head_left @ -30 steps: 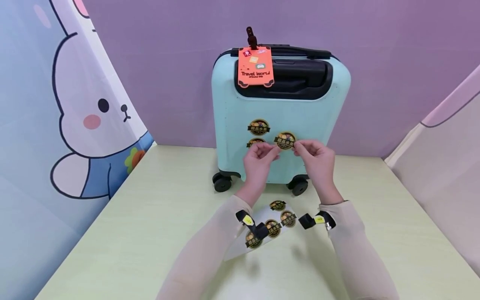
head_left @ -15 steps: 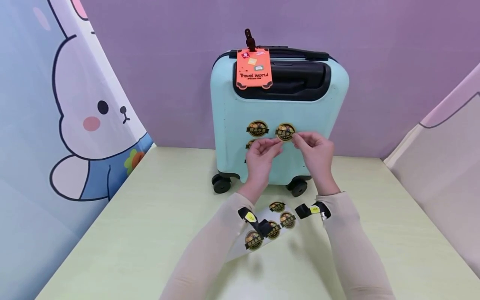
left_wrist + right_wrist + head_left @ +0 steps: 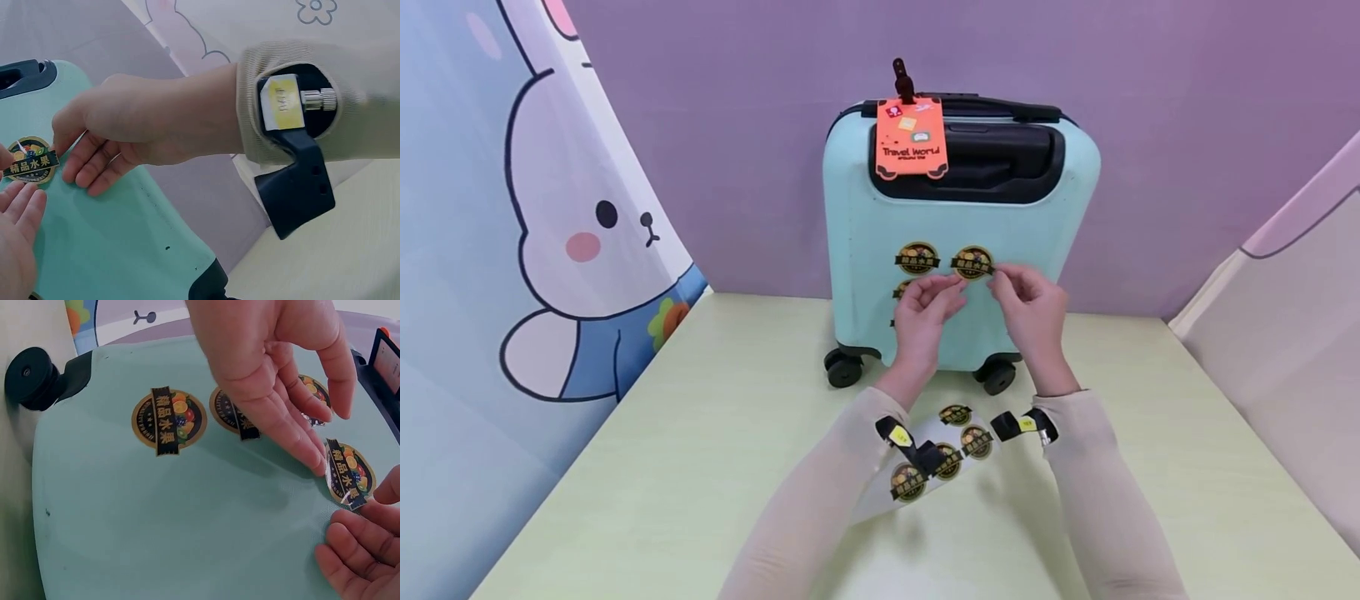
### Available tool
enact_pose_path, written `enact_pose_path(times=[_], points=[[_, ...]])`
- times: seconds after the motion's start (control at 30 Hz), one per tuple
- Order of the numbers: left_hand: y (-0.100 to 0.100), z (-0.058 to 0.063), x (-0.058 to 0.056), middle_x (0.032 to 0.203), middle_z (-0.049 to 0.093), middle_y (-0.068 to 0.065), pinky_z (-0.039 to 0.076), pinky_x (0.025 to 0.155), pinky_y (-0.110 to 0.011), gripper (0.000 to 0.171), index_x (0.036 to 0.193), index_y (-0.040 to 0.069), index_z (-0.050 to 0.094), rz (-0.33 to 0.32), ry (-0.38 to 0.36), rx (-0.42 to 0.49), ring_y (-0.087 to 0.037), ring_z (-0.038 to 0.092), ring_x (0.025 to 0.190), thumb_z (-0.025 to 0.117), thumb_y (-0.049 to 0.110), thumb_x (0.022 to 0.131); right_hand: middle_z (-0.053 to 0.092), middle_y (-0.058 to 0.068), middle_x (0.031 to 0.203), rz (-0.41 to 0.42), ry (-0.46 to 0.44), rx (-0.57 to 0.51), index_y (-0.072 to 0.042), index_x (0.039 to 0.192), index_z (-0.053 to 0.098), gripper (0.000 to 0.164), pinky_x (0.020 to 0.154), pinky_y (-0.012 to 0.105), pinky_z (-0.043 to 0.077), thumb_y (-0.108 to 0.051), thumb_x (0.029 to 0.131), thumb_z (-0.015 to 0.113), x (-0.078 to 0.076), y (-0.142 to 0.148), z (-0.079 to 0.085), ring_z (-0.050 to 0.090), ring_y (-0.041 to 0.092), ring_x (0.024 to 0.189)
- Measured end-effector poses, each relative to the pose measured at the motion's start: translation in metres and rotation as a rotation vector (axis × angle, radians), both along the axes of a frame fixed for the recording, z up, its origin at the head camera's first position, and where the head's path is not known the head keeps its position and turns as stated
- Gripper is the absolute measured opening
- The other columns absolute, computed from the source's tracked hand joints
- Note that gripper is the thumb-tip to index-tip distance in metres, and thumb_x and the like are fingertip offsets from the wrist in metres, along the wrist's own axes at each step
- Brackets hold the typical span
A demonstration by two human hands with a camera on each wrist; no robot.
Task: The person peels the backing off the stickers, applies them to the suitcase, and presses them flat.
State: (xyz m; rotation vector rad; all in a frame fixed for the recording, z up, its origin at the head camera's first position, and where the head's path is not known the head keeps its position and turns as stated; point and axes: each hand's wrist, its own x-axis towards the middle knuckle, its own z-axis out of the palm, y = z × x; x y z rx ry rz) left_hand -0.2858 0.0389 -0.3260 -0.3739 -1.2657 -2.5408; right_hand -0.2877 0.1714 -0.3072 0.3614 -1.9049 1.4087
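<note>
A round black-and-gold fruit sticker [image 3: 972,262] lies against the front of a mint-green suitcase [image 3: 1026,229], to the right of a column of three matching stickers [image 3: 169,422]. My right hand [image 3: 1033,308] pinches the right end of the sticker's banner between thumb and forefinger. On the other side, my left hand [image 3: 920,321] has its fingertips at the sticker's lower left edge, fingers extended and thumb spread apart from them. In the head view this hand covers part of the lower two stickers of the column.
The suitcase stands upright on black wheels [image 3: 844,367] on a pale table, before a purple backdrop. An orange luggage tag [image 3: 912,137] hangs by its handle. Beneath my forearms lies a white sticker sheet [image 3: 872,504] with several stickers. A rabbit-print cloth [image 3: 561,208] hangs at left.
Both hands have moved the sticker slightly up the suitcase, level with the top sticker of the column. Over the last half second the right fingers have slid a little right, uncovering more of its banner.
</note>
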Motion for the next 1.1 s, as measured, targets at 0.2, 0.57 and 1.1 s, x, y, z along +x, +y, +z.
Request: enact_pose_path(times=[0.2, 0.57, 1.1], points=[[-0.001, -0.001, 0.001, 0.104, 0.071, -0.012, 0.057, 0.088, -0.038, 0.012, 0.098, 0.004, 0.061, -0.017, 0.004, 0.012, -0.026, 0.07, 0.102, 0.063, -0.006, 0.092, 0.071, 0.027, 0.089, -0.024, -0.003, 0.02, 0.009, 0.109, 0.071, 0.021, 0.061, 0.01, 0.049, 0.0, 0.097, 0.057, 0.013, -0.004, 0.005, 0.063, -0.005, 0.068], [-0.002, 0.0, 0.003, 0.106, 0.07, -0.014, 0.057, 0.089, -0.039, 0.011, 0.099, 0.003, 0.059, -0.049, 0.007, 0.026, -0.029, 0.069, 0.105, 0.061, -0.005, 0.093, 0.073, 0.007, 0.082, 0.043, 0.003, -0.183, 0.008, 0.109, 0.071, 0.021, 0.066, 0.019, 0.056, -0.001, 0.096, 0.058, 0.003, 0.0, 0.001, 0.066, 0.007, 0.067], [-0.007, -0.001, 0.005, 0.118, 0.065, -0.023, 0.054, 0.094, -0.04, 0.017, 0.104, 0.003, 0.055, -0.095, 0.0, 0.028, -0.033, 0.064, 0.114, 0.048, -0.008, 0.094, 0.07, 0.006, 0.109, 0.591, -0.11, -0.297, 0.012, 0.12, 0.061, 0.026, 0.093, 0.032, 0.054, -0.003, 0.102, 0.049, -0.003, -0.014, 0.015, 0.066, 0.02, 0.103]])
